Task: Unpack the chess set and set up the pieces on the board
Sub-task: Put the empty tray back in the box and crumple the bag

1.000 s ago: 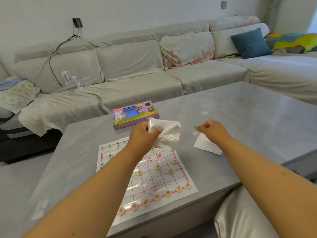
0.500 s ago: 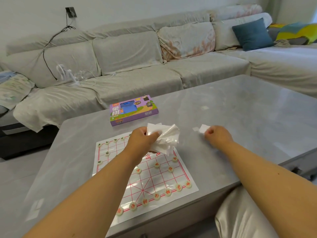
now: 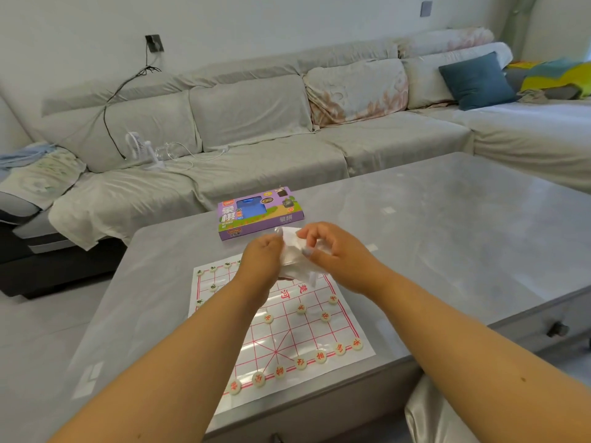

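Ahead of me a grey table (image 3: 447, 219) stood before a long sofa (image 3: 256, 123) under pale covers. A blue cushion (image 3: 476, 80) leaned against the sofa's back on the right, near a yellow and green blanket (image 3: 556, 76). A small white fan (image 3: 137, 148) sat on the left seat. A black cable (image 3: 110, 113) ran down from a wall socket (image 3: 154, 43).

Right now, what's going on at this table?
A person holds a crumpled clear plastic bag in both hands, left hand and right hand, above a white paper chess board with red lines. Round cream pieces already stand on the board. A purple cardboard box lies beyond it on the grey table.
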Demonstrator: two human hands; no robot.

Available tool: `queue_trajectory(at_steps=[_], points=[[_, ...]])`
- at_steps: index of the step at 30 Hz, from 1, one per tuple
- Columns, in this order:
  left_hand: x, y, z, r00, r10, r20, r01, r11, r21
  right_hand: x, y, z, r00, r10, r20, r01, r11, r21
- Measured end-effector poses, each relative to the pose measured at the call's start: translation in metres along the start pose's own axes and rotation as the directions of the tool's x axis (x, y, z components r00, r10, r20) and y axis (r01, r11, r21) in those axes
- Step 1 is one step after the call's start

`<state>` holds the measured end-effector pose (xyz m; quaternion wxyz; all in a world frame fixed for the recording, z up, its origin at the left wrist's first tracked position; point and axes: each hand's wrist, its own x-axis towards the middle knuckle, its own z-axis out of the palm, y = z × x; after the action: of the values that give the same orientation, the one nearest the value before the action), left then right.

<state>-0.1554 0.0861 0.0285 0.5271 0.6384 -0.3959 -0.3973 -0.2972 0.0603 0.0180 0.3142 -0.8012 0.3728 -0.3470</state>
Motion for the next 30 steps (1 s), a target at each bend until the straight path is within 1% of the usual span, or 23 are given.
queue_trajectory(at_steps=[3, 5, 6, 7, 8, 9, 11, 12, 13, 14, 15, 16, 18, 19, 23, 27, 30], points=[[-0.005, 0.006, -0.001, 0.989, -0.132, -0.062, 0.125, 0.986, -0.106, -0.002, -0.007, 0.008, 0.997, -0.07, -0.018, 0.066, 0.982, -0.179], [-0.008, 0.008, -0.005, 0.985, -0.173, -0.017, 0.167, 0.966, -0.196, -0.003, -0.013, 0.01, 0.993, -0.106, -0.042, 0.092, 0.965, -0.246], [-0.009, 0.007, -0.006, 0.987, -0.162, 0.014, 0.162, 0.969, -0.188, -0.003, -0.015, 0.011, 0.991, -0.125, -0.044, 0.109, 0.957, -0.269], [-0.01, 0.005, -0.008, 0.99, -0.138, 0.039, 0.142, 0.982, -0.126, -0.003, -0.016, 0.012, 0.991, -0.132, -0.035, 0.117, 0.952, -0.284], [-0.011, 0.004, -0.011, 0.993, -0.104, 0.059, 0.107, 0.993, -0.048, -0.004, -0.016, 0.012, 0.993, -0.122, -0.006, 0.115, 0.953, -0.279], [-0.011, 0.001, -0.013, 0.995, -0.063, 0.074, 0.062, 0.998, 0.026, -0.004, -0.016, 0.01, 0.996, -0.087, 0.037, 0.093, 0.968, -0.235], [-0.013, -0.003, -0.017, 0.996, -0.004, 0.09, -0.007, 0.992, 0.124, -0.003, -0.021, 0.0, 0.996, 0.009, 0.093, -0.007, 1.0, -0.024], [-0.013, -0.003, -0.018, 0.996, 0.014, 0.084, -0.029, 0.985, 0.17, -0.002, -0.023, -0.006, 0.996, 0.045, 0.072, -0.05, 0.996, 0.072], [-0.014, -0.003, -0.018, 0.997, 0.038, 0.072, -0.053, 0.974, 0.222, 0.001, -0.024, -0.012, 0.998, 0.06, 0.022, -0.062, 0.994, 0.093], [-0.015, -0.004, -0.018, 0.996, 0.069, 0.059, -0.082, 0.959, 0.272, 0.004, -0.026, -0.016, 0.998, 0.06, -0.025, -0.059, 0.997, 0.052], [-0.016, -0.003, -0.017, 0.993, 0.103, 0.052, -0.114, 0.945, 0.308, 0.006, -0.027, -0.018, 0.998, 0.049, -0.035, -0.05, 0.999, -0.018], [-0.017, -0.002, -0.016, 0.989, 0.137, 0.049, -0.146, 0.934, 0.325, 0.008, -0.027, -0.017, 0.999, 0.041, -0.005, -0.041, 0.995, -0.09], [-0.019, 0.002, -0.013, 0.981, 0.187, 0.043, -0.191, 0.933, 0.306, 0.008, -0.025, -0.008, 0.994, 0.045, 0.096, -0.025, 0.98, -0.2], [-0.021, 0.003, -0.013, 0.978, 0.203, 0.044, -0.207, 0.936, 0.286, 0.007, -0.023, -0.003, 0.99, 0.047, 0.13, -0.018, 0.977, -0.214], [-0.027, 0.003, -0.017, 0.966, 0.253, 0.058, -0.259, 0.931, 0.256, 0.006, -0.02, -0.002, 0.976, 0.057, 0.209, -0.031, 0.992, -0.125], [-0.034, 0.003, -0.02, 0.945, 0.313, 0.094, -0.327, 0.919, 0.222, 0.005, -0.022, -0.003, 0.953, 0.119, 0.279, -0.126, 0.992, 0.007], [-0.037, 0.005, -0.022, 0.926, 0.372, 0.071, -0.378, 0.896, 0.235, 0.004, -0.026, -0.003, 0.94, 0.128, 0.315, -0.151, 0.987, 0.049]])
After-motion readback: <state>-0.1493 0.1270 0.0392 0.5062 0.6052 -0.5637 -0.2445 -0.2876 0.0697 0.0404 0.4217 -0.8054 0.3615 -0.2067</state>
